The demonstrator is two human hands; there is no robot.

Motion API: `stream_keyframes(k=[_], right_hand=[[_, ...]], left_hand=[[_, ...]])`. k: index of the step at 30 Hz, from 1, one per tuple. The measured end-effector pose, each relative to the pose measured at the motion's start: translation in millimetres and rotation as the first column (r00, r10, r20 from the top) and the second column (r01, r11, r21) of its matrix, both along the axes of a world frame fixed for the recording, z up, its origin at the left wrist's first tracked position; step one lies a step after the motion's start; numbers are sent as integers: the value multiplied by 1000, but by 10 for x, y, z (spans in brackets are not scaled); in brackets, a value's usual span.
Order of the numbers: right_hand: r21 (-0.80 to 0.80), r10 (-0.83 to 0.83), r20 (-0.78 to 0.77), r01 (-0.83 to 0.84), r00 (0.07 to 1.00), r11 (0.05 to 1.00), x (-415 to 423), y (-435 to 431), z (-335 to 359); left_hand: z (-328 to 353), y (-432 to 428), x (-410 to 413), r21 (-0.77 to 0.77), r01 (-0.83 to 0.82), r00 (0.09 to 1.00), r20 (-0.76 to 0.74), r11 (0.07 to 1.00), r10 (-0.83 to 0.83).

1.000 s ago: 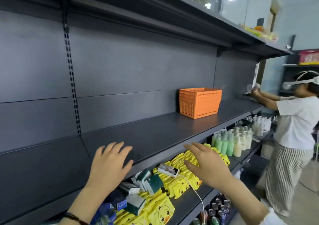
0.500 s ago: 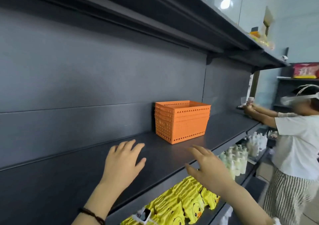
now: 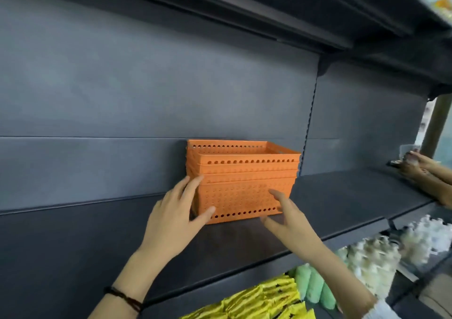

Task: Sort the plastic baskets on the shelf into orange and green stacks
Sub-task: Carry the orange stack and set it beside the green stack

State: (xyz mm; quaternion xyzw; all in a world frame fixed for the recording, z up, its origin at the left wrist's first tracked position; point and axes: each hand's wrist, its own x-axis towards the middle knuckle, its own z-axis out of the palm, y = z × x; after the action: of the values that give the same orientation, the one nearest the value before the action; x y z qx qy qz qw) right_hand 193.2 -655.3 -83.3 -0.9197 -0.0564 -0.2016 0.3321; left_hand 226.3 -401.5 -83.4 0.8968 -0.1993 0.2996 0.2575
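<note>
A stack of several nested orange plastic baskets (image 3: 244, 179) stands on the dark grey shelf (image 3: 342, 191), against the back panel. My left hand (image 3: 176, 211) is spread open at the stack's left front corner, fingertips touching or nearly touching its side. My right hand (image 3: 288, 218) is open in front of the stack's lower right part, thumb below the base edge, fingers apart. Neither hand has closed on the stack. No green basket is in view.
Another person's hands (image 3: 420, 169) rest on the same shelf at the far right. Below are yellow packets (image 3: 264, 301), green bottles (image 3: 315, 287) and white bottles (image 3: 381, 260). Another shelf (image 3: 269, 13) overhangs above.
I have come closer to the orange stack, and it now fills the middle of the view. Both hands have moved forward from the shelf's front edge up to the stack.
</note>
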Motion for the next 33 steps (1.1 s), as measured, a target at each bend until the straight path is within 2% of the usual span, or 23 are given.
stream_keyframes(k=[3,5,7,9,12,16,20,24,26,30,33], right_hand=[[134,-128,173,106,976,985,422,-436,37],[252,-175,208,120,962,960,666,-617,17],[443,-17,103,-31,994,896,814,-666,-58],[558,170,16,-150,985,816,879,-672,-189],[617,238,-42,-162,970,770,950,-731,-296],[687,234,-16,-159,972,709,980,-812,-313],[702,122,11,-95,993,706,1002,-845,-346],[671,79,83,-114,993,733,989,-849,-333],[678,127,141,-189,982,711,971,-850,-336],[704,297,201,-348,934,618,953,-874,-314],[702,307,201,-356,930,617,911,-889,-304]], left_hand=[[-26,-377,135,-270,26,994,-96,962,-54],[-97,-524,196,-393,18,992,-108,919,-66],[-148,-620,216,-499,28,985,-132,866,-108],[-175,-696,219,-595,62,969,-156,801,-190],[-192,-757,205,-580,25,965,-198,814,-170],[-180,-734,224,-576,-78,979,-199,814,-47],[-183,-690,213,-642,-135,988,-146,755,53],[-182,-623,236,-671,-182,983,-139,719,119],[-201,-607,285,-699,-161,986,-150,697,77],[-219,-639,259,-709,-74,947,-271,702,-174],[-239,-653,163,-701,-108,933,-316,705,-172]])
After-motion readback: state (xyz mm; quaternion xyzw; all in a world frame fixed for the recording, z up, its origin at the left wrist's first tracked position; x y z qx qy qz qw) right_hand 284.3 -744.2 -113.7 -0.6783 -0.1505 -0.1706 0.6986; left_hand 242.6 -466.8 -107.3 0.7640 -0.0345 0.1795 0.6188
